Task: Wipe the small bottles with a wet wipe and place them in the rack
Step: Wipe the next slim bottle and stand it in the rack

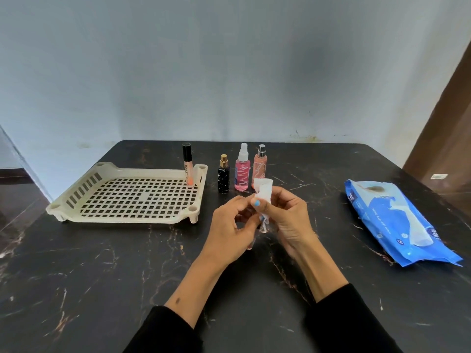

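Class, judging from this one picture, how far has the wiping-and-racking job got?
Done: the lip gloss tube stands in the rack. In hand: both hands, left hand and right hand, work a wipe round a small bottle. Left: three bottles stand on the table.

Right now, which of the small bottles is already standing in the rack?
The tall lip gloss tube with the black cap, upright in the rack's far right corner. The black bottle and two pink spray bottles stand on the table.

Cream rack (76, 197), black veined table (102, 263), blue wipes pack (382, 225)
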